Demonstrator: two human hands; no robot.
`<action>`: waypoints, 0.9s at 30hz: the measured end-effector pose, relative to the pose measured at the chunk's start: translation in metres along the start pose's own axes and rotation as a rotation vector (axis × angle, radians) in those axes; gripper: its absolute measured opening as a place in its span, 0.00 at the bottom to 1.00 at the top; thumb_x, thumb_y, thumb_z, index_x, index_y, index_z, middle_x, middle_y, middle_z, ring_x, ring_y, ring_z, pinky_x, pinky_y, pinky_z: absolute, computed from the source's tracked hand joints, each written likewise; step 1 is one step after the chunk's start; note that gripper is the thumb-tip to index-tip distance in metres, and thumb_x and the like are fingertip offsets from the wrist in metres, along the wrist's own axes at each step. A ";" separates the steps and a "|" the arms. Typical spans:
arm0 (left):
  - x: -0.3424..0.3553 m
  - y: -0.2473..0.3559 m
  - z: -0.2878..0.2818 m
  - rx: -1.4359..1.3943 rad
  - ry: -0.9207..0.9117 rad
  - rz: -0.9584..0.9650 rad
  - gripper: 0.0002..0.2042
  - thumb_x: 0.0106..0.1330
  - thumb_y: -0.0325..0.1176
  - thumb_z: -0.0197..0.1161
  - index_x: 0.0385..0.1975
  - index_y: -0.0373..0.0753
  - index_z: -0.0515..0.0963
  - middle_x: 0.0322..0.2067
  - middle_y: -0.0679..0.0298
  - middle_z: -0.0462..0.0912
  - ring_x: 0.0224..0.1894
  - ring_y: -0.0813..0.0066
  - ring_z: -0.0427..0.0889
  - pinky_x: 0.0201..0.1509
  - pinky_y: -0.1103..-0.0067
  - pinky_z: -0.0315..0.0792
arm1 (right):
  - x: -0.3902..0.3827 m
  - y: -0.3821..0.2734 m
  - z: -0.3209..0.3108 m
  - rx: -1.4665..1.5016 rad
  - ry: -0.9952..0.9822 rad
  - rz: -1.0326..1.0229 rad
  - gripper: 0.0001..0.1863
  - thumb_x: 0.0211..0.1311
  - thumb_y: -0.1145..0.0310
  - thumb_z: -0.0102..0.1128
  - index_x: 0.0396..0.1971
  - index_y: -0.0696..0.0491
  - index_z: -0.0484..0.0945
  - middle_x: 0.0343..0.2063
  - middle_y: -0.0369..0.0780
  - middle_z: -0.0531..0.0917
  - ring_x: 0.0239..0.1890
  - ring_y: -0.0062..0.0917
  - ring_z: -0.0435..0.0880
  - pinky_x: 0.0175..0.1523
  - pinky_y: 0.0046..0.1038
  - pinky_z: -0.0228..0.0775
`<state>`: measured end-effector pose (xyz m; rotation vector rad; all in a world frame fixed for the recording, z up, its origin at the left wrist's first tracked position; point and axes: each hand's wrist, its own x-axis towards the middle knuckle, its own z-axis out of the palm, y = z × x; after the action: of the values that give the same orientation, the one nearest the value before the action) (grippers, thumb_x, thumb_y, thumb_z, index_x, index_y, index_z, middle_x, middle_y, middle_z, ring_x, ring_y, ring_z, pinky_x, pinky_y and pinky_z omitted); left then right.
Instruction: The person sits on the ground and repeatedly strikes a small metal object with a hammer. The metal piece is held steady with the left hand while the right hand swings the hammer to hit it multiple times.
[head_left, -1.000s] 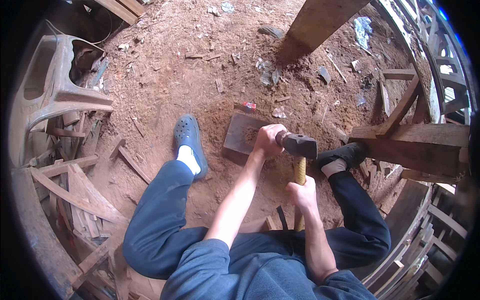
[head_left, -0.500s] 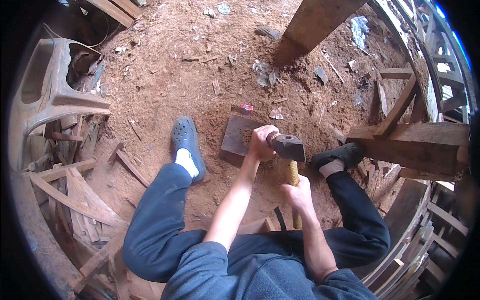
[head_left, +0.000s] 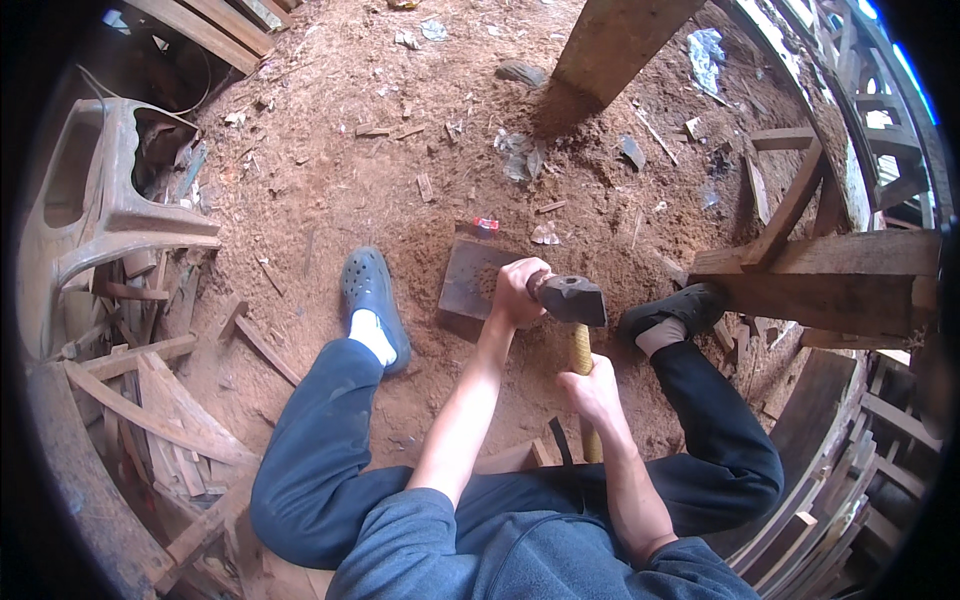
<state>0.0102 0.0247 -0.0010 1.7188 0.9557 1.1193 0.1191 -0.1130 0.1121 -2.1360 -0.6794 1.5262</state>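
Observation:
My right hand (head_left: 597, 390) is wrapped round the yellow handle of a hammer (head_left: 578, 300). Its dark metal head is up beside my left hand (head_left: 518, 293), whose fingers are closed. A brownish rounded end shows at the top of that fist, against the hammer head; whether it belongs to a held tool or to the hammer, I cannot make out. Under and beside the left fist lies a dark, square-edged block (head_left: 468, 275) on the ground, with small marks in its top. The fist hides the block's right part.
My shoes (head_left: 370, 300) flank the block on sawdust-strewn ground. At left are a worn plastic chair (head_left: 120, 215) and wood offcuts (head_left: 165, 405). A thick beam (head_left: 820, 275) lies at right, above stacked slats (head_left: 810, 540). A post (head_left: 615, 50) stands ahead; a red wrapper (head_left: 485, 224) lies behind the block.
The view has shifted slightly, so the ground ahead sits a little differently. Both hands keep nearly the same pose, and the hammer head stays beside the left fist.

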 end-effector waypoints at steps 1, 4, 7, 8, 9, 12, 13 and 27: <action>0.000 0.000 0.000 0.001 0.005 0.014 0.08 0.42 0.26 0.66 0.23 0.38 0.75 0.21 0.56 0.79 0.28 0.53 0.80 0.32 0.69 0.74 | 0.001 0.001 0.000 0.005 -0.007 -0.036 0.07 0.45 0.76 0.60 0.17 0.56 0.70 0.13 0.32 0.71 0.13 0.16 0.69 0.19 0.24 0.61; 0.000 -0.002 -0.001 -0.020 0.001 -0.012 0.09 0.41 0.26 0.66 0.24 0.38 0.75 0.21 0.56 0.79 0.27 0.54 0.80 0.31 0.69 0.74 | 0.002 0.003 0.000 -0.006 -0.027 -0.017 0.07 0.45 0.74 0.60 0.18 0.57 0.70 0.14 0.33 0.72 0.16 0.16 0.69 0.22 0.24 0.62; -0.001 -0.004 -0.002 -0.035 0.004 -0.001 0.09 0.41 0.26 0.65 0.23 0.38 0.75 0.21 0.55 0.78 0.26 0.53 0.80 0.31 0.69 0.74 | 0.003 0.002 0.001 -0.010 -0.044 0.014 0.09 0.44 0.71 0.60 0.20 0.59 0.70 0.16 0.33 0.71 0.22 0.16 0.69 0.28 0.27 0.64; -0.001 -0.005 -0.003 -0.035 0.004 -0.003 0.09 0.41 0.27 0.66 0.23 0.38 0.74 0.21 0.55 0.78 0.26 0.53 0.80 0.31 0.69 0.74 | 0.003 0.001 0.001 0.000 -0.051 0.002 0.09 0.45 0.70 0.61 0.21 0.59 0.71 0.16 0.33 0.71 0.22 0.16 0.69 0.29 0.26 0.64; -0.001 -0.006 -0.003 -0.041 0.009 -0.002 0.09 0.41 0.28 0.66 0.23 0.38 0.74 0.21 0.55 0.78 0.26 0.53 0.80 0.31 0.69 0.74 | 0.002 0.000 0.001 0.004 -0.066 0.029 0.10 0.46 0.69 0.61 0.22 0.59 0.72 0.16 0.33 0.71 0.22 0.16 0.69 0.29 0.26 0.65; -0.001 -0.008 -0.004 -0.056 0.009 0.006 0.10 0.41 0.29 0.66 0.23 0.37 0.74 0.21 0.55 0.78 0.26 0.52 0.80 0.31 0.69 0.74 | 0.000 -0.004 0.000 0.071 -0.108 0.026 0.13 0.48 0.66 0.65 0.26 0.60 0.74 0.17 0.33 0.71 0.23 0.16 0.68 0.30 0.25 0.65; -0.001 -0.008 -0.004 -0.060 0.007 0.010 0.10 0.41 0.30 0.66 0.23 0.37 0.74 0.21 0.55 0.78 0.26 0.52 0.80 0.31 0.69 0.74 | -0.001 -0.005 0.000 0.088 -0.106 -0.040 0.13 0.49 0.65 0.65 0.26 0.60 0.74 0.17 0.32 0.71 0.23 0.16 0.68 0.30 0.25 0.65; 0.002 -0.007 -0.004 -0.054 -0.003 -0.026 0.10 0.42 0.30 0.66 0.24 0.38 0.74 0.21 0.55 0.78 0.26 0.53 0.81 0.31 0.70 0.74 | 0.002 -0.010 0.002 0.196 -0.147 0.029 0.06 0.53 0.70 0.61 0.27 0.57 0.77 0.14 0.31 0.72 0.12 0.15 0.68 0.17 0.20 0.60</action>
<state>0.0056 0.0297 -0.0056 1.6595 0.9350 1.1163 0.1165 -0.1036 0.1155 -1.9118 -0.5239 1.7030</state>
